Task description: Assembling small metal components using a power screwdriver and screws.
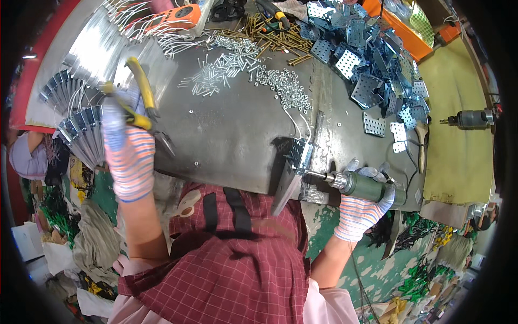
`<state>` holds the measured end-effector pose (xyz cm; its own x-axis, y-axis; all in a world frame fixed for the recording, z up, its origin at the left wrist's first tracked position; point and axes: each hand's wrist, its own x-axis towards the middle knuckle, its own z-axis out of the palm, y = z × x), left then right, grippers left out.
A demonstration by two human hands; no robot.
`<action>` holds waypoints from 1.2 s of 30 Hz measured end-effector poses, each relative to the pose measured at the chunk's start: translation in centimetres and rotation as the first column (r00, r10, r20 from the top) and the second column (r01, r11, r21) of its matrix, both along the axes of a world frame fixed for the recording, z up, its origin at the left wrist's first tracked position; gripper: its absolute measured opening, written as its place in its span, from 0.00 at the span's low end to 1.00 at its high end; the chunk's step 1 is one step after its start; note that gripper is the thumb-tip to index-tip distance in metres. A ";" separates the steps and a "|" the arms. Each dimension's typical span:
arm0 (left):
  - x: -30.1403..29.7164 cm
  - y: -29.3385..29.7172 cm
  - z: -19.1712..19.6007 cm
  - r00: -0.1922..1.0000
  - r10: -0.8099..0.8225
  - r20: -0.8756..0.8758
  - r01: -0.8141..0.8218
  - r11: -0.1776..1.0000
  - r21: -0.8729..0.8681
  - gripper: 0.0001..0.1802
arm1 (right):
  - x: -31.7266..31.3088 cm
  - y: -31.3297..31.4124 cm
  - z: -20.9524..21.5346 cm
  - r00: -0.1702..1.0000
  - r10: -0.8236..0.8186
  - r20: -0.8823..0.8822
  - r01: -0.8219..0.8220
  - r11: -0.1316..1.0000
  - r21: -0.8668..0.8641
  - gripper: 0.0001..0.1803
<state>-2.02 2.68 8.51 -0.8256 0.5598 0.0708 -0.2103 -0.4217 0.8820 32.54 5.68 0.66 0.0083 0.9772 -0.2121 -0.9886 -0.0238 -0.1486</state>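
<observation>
My left hand [129, 162], in a striped glove, is at the table's left side, holding yellow-handled pliers [142, 83] with the handles spread and the jaws pointing down to the right. Its fingers are partly blurred. My right hand [364, 208], gloved alike, grips a green power screwdriver [364, 186] at the front edge. The bit points left at a metal bracket [298, 154] on a flat grey strip [287, 189]; whether it touches is too fine to tell. Two white wires [298, 124] rise from this piece, which stands at the table's edge with no hand on it.
Loose screws [226, 65], nuts [286, 86] and brass-coloured long screws [275, 35] lie at the back. Perforated metal brackets [369, 89] heap at the back right. Wired grey strips [81, 132] fan out at left. An orange meter [175, 19] lies far left; another screwdriver [472, 119] far right.
</observation>
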 end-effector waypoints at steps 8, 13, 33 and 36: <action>-2.0 -0.6 -5.3 0.793 -0.600 -0.107 0.589 0.799 -0.118 0.27 | -0.6 0.4 0.4 0.997 0.036 0.065 -0.037 0.999 0.026 0.15; 6.4 2.0 -0.9 0.768 -0.635 0.086 0.612 0.767 0.193 0.24 | -0.4 0.2 0.7 0.998 0.016 0.057 -0.017 1.000 0.018 0.16; 12.8 1.6 -1.2 0.763 -0.610 -0.212 0.645 0.735 0.209 0.17 | -0.6 0.2 0.9 0.999 -0.023 0.046 0.024 0.999 -0.025 0.13; 13.1 1.7 -1.0 0.772 -0.601 -0.208 0.636 0.736 0.232 0.17 | -0.6 0.2 0.9 0.999 -0.015 0.028 0.016 1.000 -0.022 0.13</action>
<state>11.10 4.38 7.54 -0.2799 0.8862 0.3691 -0.4187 -0.4587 0.7838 31.95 5.93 1.52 0.0295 0.9719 -0.2336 -0.9844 -0.0123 -0.1755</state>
